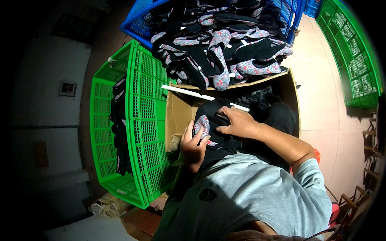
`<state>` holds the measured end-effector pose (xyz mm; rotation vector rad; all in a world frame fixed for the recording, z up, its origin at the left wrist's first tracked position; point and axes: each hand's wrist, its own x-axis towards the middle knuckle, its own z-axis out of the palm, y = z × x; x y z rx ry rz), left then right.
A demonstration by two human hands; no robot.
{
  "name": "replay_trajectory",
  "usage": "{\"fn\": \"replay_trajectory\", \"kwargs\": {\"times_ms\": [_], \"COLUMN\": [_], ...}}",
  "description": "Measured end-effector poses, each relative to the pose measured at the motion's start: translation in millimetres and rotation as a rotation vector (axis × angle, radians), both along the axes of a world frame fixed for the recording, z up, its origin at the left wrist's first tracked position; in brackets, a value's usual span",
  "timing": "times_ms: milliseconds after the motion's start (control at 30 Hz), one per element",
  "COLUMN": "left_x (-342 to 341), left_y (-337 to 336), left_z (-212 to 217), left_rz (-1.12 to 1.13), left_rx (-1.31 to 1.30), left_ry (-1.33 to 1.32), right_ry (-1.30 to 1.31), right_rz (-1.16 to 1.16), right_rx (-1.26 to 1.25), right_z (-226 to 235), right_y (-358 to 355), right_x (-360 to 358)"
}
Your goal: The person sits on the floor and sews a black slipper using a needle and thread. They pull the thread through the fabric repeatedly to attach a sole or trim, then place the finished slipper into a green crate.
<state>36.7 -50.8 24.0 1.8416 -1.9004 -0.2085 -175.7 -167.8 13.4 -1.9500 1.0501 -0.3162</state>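
Observation:
In my lap lies a black cloth shoe (204, 124) with a floral lining of pink, red and grey. My left hand (194, 146) grips its floral end, the fingers laid along the lining and the thumb at the near edge. From the other side, my right hand (238, 121) has its thumb and fingers closed on the black fabric. Whatever is pinched between those fingers is too dark to make out. Just beyond both hands, a white strip (187, 92) slants across an open cardboard box (174, 120) with dark material inside.
A blue crate (134, 25) ahead is heaped with similar black floral-lined shoes (220, 60). At my left stands a green crate (146, 120) holding dark pieces (119, 132). Another green crate (354, 52) is at the far right, with wooden racks (372, 152) nearer.

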Motion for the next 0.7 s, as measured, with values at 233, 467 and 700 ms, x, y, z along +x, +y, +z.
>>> {"fn": "replay_trajectory", "kwargs": {"times_ms": [233, 467, 700], "left_x": [-2, 13, 26], "left_y": [-12, -40, -93], "left_z": [-17, -46, -66], "left_rz": [0.038, 0.050, 0.014], "left_rx": [0.004, -0.021, 0.020], "left_ry": [-0.069, -0.008, 0.020], "right_ry": [-0.222, -0.440, -0.469], "right_rz": [0.155, 0.264, 0.317], "right_rx": [0.032, 0.137, 0.161], "right_z": [-32, -32, -45], "right_y": [-11, -11, -11], "right_x": [7, 16, 27]}}
